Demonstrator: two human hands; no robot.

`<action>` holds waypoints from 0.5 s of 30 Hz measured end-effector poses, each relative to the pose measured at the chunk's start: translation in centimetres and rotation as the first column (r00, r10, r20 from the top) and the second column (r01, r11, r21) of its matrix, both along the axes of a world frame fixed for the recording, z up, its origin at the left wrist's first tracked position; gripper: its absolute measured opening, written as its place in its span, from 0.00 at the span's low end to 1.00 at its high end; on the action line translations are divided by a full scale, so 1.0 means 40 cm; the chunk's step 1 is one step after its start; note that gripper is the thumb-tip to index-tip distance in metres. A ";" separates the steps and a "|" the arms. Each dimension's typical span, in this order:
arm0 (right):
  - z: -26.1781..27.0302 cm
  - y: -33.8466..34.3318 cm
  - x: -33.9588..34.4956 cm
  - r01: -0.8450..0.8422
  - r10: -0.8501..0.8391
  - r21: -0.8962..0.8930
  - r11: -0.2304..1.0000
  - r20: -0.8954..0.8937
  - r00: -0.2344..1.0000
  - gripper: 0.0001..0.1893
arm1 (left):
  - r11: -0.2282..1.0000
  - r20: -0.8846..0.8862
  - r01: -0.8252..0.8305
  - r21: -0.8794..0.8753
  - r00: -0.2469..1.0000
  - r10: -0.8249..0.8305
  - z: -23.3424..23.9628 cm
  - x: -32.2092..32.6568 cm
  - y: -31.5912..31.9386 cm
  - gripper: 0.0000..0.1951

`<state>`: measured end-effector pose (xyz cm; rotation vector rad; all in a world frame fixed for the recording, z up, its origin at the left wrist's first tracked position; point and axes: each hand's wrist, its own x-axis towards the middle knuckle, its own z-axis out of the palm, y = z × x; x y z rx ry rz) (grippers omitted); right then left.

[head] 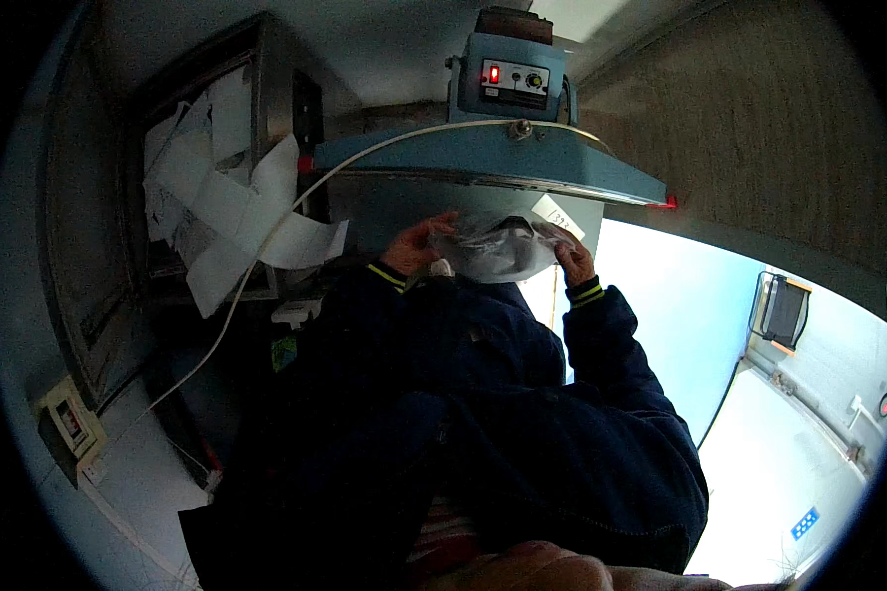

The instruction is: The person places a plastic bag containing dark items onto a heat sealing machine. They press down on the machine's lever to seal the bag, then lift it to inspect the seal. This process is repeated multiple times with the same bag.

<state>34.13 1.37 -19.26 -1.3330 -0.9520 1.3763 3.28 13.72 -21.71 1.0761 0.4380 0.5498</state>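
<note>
A clear plastic bag [491, 258] is stretched between my two hands, with something dark visible at its upper part. My left hand [414, 247] grips its left edge, and my right hand [578, 266] pinches the right edge. Beside my right fingers a white paper slip [556, 214] with handwriting stands up; whether it is inside the bag or held against it I cannot tell. Just beyond the bag is the long blue jaw [480, 164] of a bag heat sealer. Its control box [516, 89] shows a lit red switch and a knob.
White paper sheets [225, 196] spill from a dark cabinet [266, 74] on the left. A pale cord [240, 284] runs from the sealer down to a wall-mounted electrical box [72, 421]. A brown panel [732, 111] rises at right, above a bright area with a black-framed object [783, 312].
</note>
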 end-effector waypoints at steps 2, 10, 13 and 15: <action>0.019 0.007 -0.007 0.003 -0.003 0.000 1.000 0.010 1.000 0.23 | 0.994 0.080 0.010 -0.109 0.997 -0.002 -0.015 -0.006 0.002 0.16; -0.006 -0.023 -0.019 0.162 -0.154 0.054 0.985 -0.138 0.979 0.21 | 0.952 0.061 -0.161 -0.259 0.981 0.183 0.001 0.024 -0.014 0.06; -0.045 -0.031 0.000 0.197 -0.194 0.010 0.980 -0.129 0.972 0.19 | 0.932 0.131 -0.316 -0.179 0.931 0.340 -0.040 0.044 -0.021 0.04; -0.063 -0.037 0.001 0.315 -0.315 -0.021 0.949 -0.041 0.948 0.18 | 0.859 0.124 -0.487 -0.157 0.853 0.506 -0.062 0.064 -0.045 0.03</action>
